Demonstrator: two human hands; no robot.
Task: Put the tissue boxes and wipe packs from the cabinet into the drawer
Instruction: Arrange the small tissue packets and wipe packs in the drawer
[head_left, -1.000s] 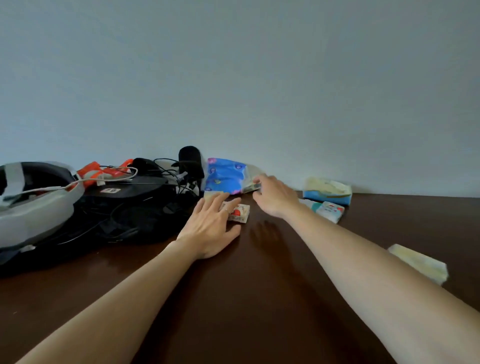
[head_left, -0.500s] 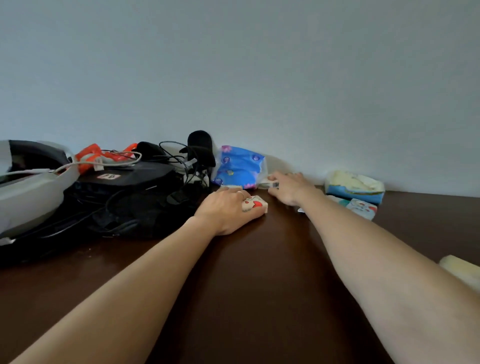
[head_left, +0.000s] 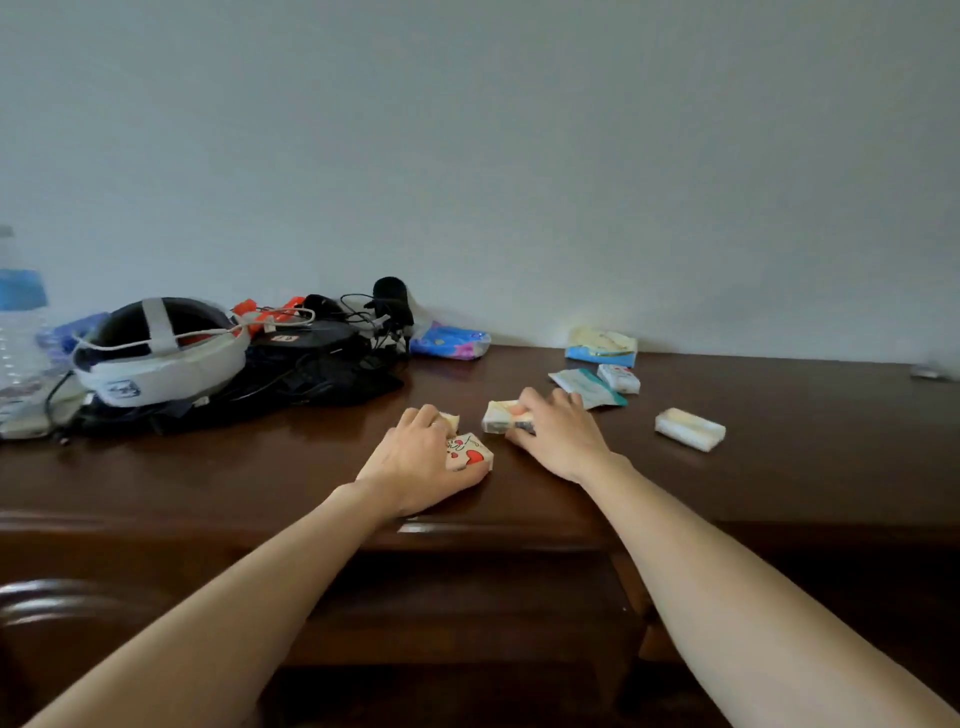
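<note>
My left hand (head_left: 418, 460) is closed over a small white tissue pack with red hearts (head_left: 470, 453) near the front edge of the dark wooden cabinet top (head_left: 260, 467). A pale pack corner shows beside its fingers. My right hand (head_left: 558, 434) grips a yellowish tissue pack (head_left: 497, 415) just to the right. Further back lie a blue patterned wipe pack (head_left: 449, 341), a blue and yellow tissue pack (head_left: 601, 345), a teal wipe pack (head_left: 584, 387), a small white pack (head_left: 618, 378) and a pale pack (head_left: 690, 428).
A white and black headset (head_left: 156, 353) rests on a black bag with cables (head_left: 311, 364) at the left. A water bottle (head_left: 18, 322) stands at the far left. A dark chair back (head_left: 47, 603) curves at the lower left.
Both hands have drawn their packs from near the wall toward the cabinet's front edge. The view has dropped, and the front edge now shows.
</note>
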